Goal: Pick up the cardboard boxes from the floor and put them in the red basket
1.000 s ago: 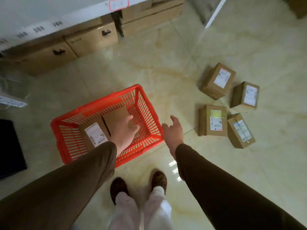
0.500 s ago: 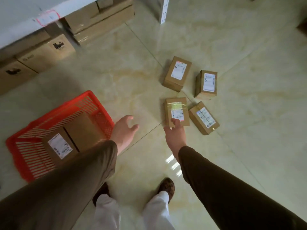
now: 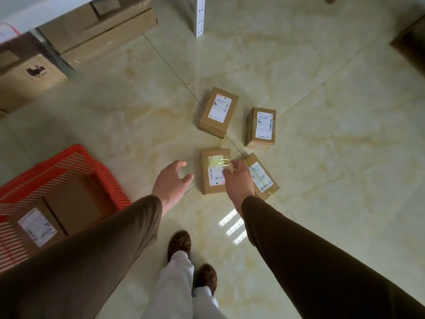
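Several small labelled cardboard boxes lie on the tiled floor. The nearest box [image 3: 212,174], with yellowish tape over its label, sits between my two hands. My right hand [image 3: 236,183] is open above its right side, fingers spread, partly covering it and the angled box [image 3: 263,178] beside it. My left hand [image 3: 171,180] is open just left of the taped box, apart from it. Two more boxes lie farther off: one [image 3: 218,111] and another [image 3: 262,127]. The red basket [image 3: 76,155] stands at the left with two boxes [image 3: 64,210] inside.
Large cartons [image 3: 96,31] are stacked under a white shelf at the top left, next to a white perforated shelf post [image 3: 199,17]. Another brown carton edge [image 3: 411,42] shows at the far right. My feet [image 3: 179,244] stand on the glossy floor below the hands.
The view has swung from the basket to the boxes on the floor. Both hands left the basket and reached forward, now flanking the taped box.
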A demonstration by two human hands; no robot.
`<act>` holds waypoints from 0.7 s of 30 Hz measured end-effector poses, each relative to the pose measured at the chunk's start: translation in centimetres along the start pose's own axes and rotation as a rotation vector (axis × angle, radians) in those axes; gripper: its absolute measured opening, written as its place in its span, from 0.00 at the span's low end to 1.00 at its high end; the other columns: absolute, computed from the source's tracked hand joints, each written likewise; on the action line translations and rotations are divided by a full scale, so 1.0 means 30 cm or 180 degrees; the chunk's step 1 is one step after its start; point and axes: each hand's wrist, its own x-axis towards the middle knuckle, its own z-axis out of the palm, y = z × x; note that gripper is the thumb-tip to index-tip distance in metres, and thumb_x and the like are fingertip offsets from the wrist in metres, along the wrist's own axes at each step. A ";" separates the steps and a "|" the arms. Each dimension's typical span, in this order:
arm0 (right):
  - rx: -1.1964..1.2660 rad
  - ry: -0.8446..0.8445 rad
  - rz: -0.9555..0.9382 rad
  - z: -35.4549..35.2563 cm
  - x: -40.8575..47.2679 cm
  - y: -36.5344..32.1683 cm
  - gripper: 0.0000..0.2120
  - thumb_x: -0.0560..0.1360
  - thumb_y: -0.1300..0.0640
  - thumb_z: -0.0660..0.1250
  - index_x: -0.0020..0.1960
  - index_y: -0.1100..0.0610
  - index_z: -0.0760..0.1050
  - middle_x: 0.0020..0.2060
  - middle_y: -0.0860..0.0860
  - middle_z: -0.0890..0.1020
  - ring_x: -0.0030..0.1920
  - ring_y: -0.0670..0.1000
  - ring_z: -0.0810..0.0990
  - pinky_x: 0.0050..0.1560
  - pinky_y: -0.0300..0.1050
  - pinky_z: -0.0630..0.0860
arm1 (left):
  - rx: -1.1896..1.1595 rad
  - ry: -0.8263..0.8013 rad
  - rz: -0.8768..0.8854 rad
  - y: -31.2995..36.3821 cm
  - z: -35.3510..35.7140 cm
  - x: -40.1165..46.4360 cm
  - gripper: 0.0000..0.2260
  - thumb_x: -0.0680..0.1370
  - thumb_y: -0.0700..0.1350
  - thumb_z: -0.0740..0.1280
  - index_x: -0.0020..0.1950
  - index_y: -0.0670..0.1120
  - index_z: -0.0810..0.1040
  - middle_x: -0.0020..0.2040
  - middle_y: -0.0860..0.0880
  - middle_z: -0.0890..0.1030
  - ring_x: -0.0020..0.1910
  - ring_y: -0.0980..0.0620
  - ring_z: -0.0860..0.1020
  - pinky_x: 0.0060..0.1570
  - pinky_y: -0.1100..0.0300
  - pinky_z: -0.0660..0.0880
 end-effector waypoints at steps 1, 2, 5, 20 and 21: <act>0.0008 0.0016 0.0011 -0.016 0.030 -0.004 0.21 0.81 0.55 0.63 0.73 0.53 0.71 0.68 0.53 0.78 0.65 0.56 0.78 0.66 0.56 0.77 | -0.0008 -0.0034 0.0004 0.024 0.016 0.017 0.22 0.82 0.50 0.66 0.75 0.49 0.71 0.75 0.52 0.72 0.72 0.52 0.70 0.64 0.62 0.63; 0.0007 0.0022 0.0026 -0.033 0.060 -0.007 0.21 0.81 0.54 0.63 0.73 0.52 0.71 0.67 0.53 0.79 0.64 0.56 0.79 0.65 0.55 0.78 | -0.0016 -0.0064 -0.0007 0.046 0.033 0.034 0.22 0.82 0.50 0.66 0.75 0.49 0.71 0.75 0.52 0.72 0.73 0.52 0.70 0.65 0.62 0.64; -0.0031 -0.0024 -0.0002 -0.085 0.145 0.000 0.20 0.81 0.53 0.63 0.73 0.52 0.71 0.66 0.53 0.79 0.62 0.56 0.79 0.63 0.54 0.78 | 0.0002 -0.0121 -0.0076 0.111 0.089 0.080 0.22 0.82 0.50 0.66 0.75 0.49 0.70 0.75 0.51 0.72 0.73 0.51 0.70 0.69 0.58 0.64; -0.0584 -0.0417 0.0184 -0.383 0.637 0.329 0.22 0.83 0.55 0.62 0.76 0.54 0.70 0.73 0.54 0.74 0.72 0.58 0.74 0.74 0.58 0.70 | -0.0562 -0.0205 -0.0613 0.252 0.688 0.300 0.22 0.84 0.51 0.63 0.77 0.50 0.68 0.75 0.50 0.72 0.72 0.51 0.72 0.70 0.56 0.67; -0.0616 -0.0448 0.0224 -0.379 0.666 0.357 0.23 0.83 0.55 0.62 0.77 0.55 0.69 0.73 0.54 0.74 0.72 0.58 0.74 0.74 0.58 0.69 | -0.0654 -0.0246 -0.0642 0.247 0.735 0.314 0.22 0.84 0.51 0.63 0.78 0.49 0.68 0.76 0.50 0.71 0.73 0.51 0.70 0.70 0.56 0.66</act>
